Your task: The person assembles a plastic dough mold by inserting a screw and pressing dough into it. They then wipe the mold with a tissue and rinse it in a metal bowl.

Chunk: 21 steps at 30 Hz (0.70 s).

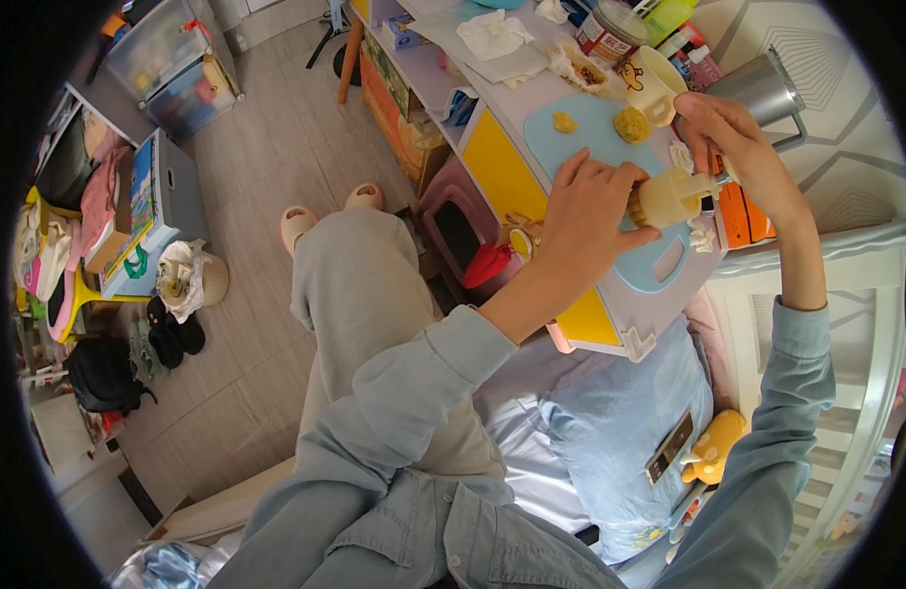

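A cream plastic mooncake press (672,197) lies on its side in the air over a light blue cutting board (648,269). My left hand (589,202) cups its mouth between thumb and fingers, where a ridged yellowish-brown edge (638,209) shows; whether that is dough or the stamp I cannot tell. My right hand (729,136) grips the plunger end, its fingers partly hiding the handle and metal rod. On the board, beyond my left hand, rest a small flat yellow lump (565,122) and a rounder, rough yellow lump (631,125).
Behind the board stand a cream mug (648,81), a lidded jar (611,33) and a steel pitcher (758,92). Crumpled tissue (493,35) lies at the table's far end. An orange box (744,213) sits by my right wrist. A phone (669,448) lies on the bed.
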Motion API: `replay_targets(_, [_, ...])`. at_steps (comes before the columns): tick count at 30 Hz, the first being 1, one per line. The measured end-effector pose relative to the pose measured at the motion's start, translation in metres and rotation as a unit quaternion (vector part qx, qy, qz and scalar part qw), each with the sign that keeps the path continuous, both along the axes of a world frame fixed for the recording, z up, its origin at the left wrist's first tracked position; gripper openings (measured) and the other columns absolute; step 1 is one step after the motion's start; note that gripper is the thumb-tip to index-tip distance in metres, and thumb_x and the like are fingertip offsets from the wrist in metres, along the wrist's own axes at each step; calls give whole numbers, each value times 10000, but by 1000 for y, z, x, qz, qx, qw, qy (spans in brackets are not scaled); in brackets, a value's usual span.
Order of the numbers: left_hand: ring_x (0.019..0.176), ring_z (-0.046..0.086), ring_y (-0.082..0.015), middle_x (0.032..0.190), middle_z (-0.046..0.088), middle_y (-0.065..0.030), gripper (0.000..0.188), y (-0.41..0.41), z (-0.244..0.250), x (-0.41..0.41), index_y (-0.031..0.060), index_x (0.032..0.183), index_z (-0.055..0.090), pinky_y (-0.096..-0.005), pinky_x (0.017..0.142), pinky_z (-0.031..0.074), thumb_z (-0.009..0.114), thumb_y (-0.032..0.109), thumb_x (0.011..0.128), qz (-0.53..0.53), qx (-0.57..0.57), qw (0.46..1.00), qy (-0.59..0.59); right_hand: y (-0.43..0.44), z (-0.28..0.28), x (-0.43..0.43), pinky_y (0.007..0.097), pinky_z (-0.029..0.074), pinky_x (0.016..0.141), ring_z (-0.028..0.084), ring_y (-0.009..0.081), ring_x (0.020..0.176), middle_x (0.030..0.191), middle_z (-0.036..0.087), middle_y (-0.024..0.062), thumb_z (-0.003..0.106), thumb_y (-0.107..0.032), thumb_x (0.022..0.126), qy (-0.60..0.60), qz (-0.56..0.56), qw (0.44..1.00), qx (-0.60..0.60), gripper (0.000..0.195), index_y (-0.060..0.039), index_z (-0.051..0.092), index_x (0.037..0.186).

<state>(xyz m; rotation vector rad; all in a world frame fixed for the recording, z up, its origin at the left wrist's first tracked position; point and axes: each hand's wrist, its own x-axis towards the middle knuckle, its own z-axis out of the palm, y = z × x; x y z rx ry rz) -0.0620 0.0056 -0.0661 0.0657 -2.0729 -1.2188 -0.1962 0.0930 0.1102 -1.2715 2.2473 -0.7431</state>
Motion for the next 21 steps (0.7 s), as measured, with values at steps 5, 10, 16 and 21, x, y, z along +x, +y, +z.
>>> replay_targets(5, [1098,650,-260,1072,732,-59,508,2,1,1,110,1153,661,-478,1189,317,886,330,754,5,6,1000,1,1,-3,-2,253,397,550,485,65,573,613,475,-16,550,-433,1084,-2,-1,1000,-1,471,-69,594,788])
replay_targets(10, [1091,653,-240,1062,731,-42,486,2,-1,2,120,1151,663,-478,1186,307,881,315,762,3,7,1000,-5,0,-6,2,257,402,544,489,72,566,622,483,-12,548,-427,1086,-9,-4,1000,-21,470,-61,604,796])
replay_targets(16, [1093,646,-228,1070,720,-18,458,2,-3,3,138,1144,664,-485,1181,309,875,286,765,-5,11,1000,-5,1,-2,-1,260,399,553,492,72,582,624,485,-11,555,-425,1080,-17,-7,1000,-2,469,-67,601,780])
replay_targets(21, [1121,634,-230,1086,718,-23,472,2,-4,3,136,1148,662,-480,1182,307,878,294,759,-8,6,1000,-16,6,8,0,259,413,623,514,75,621,641,513,-3,525,-465,1081,5,-41,998,-39,512,-71,593,762])
